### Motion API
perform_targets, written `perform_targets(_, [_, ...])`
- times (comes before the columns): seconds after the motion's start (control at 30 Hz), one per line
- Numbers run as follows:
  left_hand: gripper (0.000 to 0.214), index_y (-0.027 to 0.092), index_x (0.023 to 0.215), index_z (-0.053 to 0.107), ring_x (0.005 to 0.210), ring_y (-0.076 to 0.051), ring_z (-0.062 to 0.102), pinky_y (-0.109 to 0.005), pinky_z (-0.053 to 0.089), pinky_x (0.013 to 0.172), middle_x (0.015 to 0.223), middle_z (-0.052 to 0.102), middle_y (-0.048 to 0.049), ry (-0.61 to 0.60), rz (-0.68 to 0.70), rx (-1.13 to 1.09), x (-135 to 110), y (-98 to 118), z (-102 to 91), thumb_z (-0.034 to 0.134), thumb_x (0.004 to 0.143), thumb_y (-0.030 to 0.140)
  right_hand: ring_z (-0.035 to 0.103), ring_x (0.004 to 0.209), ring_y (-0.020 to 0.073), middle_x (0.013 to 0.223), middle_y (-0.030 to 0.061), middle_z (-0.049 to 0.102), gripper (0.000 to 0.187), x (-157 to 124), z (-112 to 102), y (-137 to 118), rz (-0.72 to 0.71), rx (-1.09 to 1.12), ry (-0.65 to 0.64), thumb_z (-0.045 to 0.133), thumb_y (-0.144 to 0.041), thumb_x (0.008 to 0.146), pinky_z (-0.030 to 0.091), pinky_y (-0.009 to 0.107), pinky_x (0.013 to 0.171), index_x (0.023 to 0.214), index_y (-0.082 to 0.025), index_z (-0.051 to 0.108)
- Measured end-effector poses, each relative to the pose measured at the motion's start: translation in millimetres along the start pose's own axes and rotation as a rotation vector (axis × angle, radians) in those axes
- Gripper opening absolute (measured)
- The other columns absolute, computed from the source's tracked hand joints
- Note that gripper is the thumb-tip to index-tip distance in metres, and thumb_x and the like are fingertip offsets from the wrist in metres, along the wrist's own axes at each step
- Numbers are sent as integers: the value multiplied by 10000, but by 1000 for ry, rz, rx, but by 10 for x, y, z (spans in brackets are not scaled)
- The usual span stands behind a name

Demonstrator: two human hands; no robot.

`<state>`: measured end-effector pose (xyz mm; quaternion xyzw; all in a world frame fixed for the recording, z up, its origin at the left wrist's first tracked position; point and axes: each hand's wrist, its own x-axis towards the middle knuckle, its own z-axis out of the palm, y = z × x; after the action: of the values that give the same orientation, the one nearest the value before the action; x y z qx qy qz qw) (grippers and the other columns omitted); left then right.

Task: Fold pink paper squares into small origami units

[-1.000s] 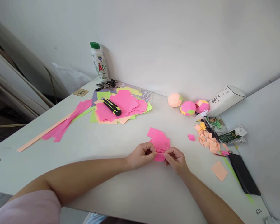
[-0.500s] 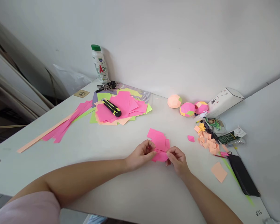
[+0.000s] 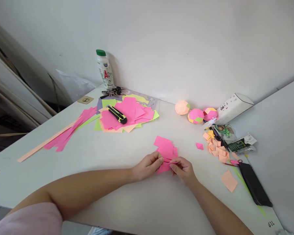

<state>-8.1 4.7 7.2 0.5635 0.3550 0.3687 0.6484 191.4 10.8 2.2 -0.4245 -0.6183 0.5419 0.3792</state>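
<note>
My left hand (image 3: pixel 148 166) and my right hand (image 3: pixel 182 168) meet near the front middle of the white table (image 3: pixel 93 169). Both pinch a small pink paper piece (image 3: pixel 167 162) held between their fingertips, just above the tabletop. Right behind the hands lies a small stack of pink paper squares (image 3: pixel 164 146). A single tiny pink square (image 3: pixel 200 146) rests to the right of that stack.
At the back left, a heap of pink, green and orange sheets (image 3: pixel 127 114) carries a yellow-black utility knife (image 3: pixel 117 114). Long pink strips (image 3: pixel 66 133), a bottle (image 3: pixel 105 69), keys (image 3: pixel 111 91), three paper balls (image 3: pixel 196 114), small orange folded pieces (image 3: pixel 217 147), a black phone (image 3: pixel 253 186).
The hands have drawn slightly closer together over the pink piece, the right fingers shifting left onto it. The view has tilted a little; nothing else on the table moved.
</note>
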Motion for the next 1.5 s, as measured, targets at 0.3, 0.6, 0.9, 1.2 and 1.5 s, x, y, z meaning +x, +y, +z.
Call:
perform_targets(0.3, [279,176,862,501,552,-89,374,-227,332,533,641,464,40,-123,10,-9,-6,-50,12,494,853,454,552,503,109,639,-12,615,91,4,-7,12,-18,20,-32,671,-275,777,485,242,482,844,-215,671])
perform_targets(0.6, [251,182,930,469,646,-101,484,-234,402,575,786,539,2,-126,29,-25,-23,-94,20,601,800,351,527,554,122,650,0,582,182,5,17,-7,50,-31,-48,668,-328,760,441,240,494,878,-190,657])
perform_targets(0.9, [176,195,875,628,724,-149,497,-294,439,673,779,511,-35,-30,280,188,-29,-81,-31,531,848,340,382,528,109,599,-30,432,216,19,9,-62,-31,-164,-107,662,-378,755,350,241,484,675,-191,588])
perform_targets(1.2, [369,314,1239,524,834,-166,482,-320,476,734,894,464,-48,-158,380,173,-17,-90,-40,430,893,229,392,575,136,594,-20,415,279,17,-21,-32,-126,-251,-137,607,-353,815,366,264,532,595,-199,534])
perform_targets(1.5, [354,254,1209,543,807,-162,495,-322,474,732,888,490,-50,-69,302,248,-11,-89,-16,486,860,231,455,599,146,649,6,509,192,20,-7,-69,-165,-179,-128,607,-354,820,392,271,554,698,-212,647])
